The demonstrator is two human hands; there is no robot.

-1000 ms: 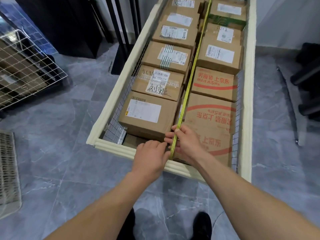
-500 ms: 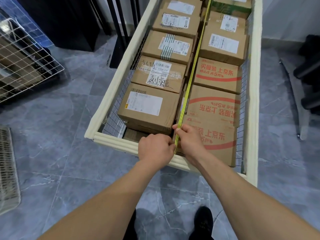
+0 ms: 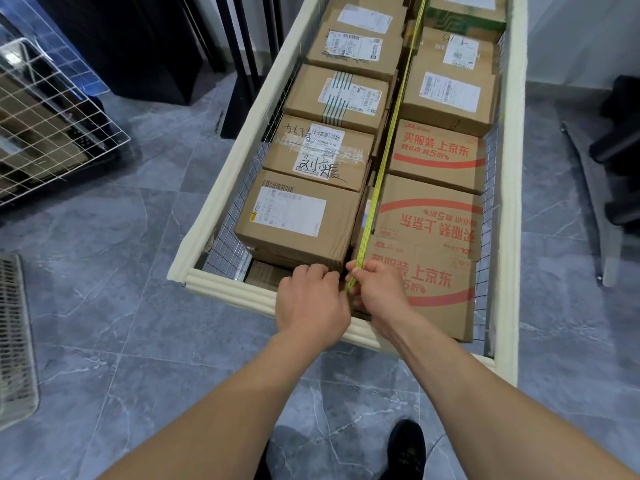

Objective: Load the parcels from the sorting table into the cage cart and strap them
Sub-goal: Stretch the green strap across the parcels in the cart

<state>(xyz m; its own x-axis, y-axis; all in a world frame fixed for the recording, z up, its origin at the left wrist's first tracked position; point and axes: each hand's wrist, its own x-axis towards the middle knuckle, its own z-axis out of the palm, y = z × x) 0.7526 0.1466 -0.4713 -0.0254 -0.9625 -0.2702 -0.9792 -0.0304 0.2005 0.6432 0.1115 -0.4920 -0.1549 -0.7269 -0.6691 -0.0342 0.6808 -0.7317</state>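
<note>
In the head view, the cage cart (image 3: 225, 289), a wire-mesh cart with a cream padded rim, is seen from above on a grey tiled floor (image 3: 104, 271). It is filled with cardboard parcels set in two rows. In the left row, the nearest parcel (image 3: 298, 220) carries a white label, and behind it lies a parcel with handwriting on its label (image 3: 318, 154). In the right row, the nearest places are taken by parcels with red print (image 3: 429, 271).

A yellow strap (image 3: 375, 199) is stretched along the gap between the two rows, from the far end of the cart to the near rim. Its near end is pinched by the right hand (image 3: 381, 292) between thumb and fingers, just above the near rail. The left hand (image 3: 311, 303) is placed directly beside it, touching it, with fingers curled down over the front edge of the nearest left parcel; whether the strap is gripped by this hand cannot be told.

A white wire basket (image 3: 52, 116) is seen at the left, well apart from the cart. A black shoe (image 3: 405, 448) is visible at the bottom edge.
</note>
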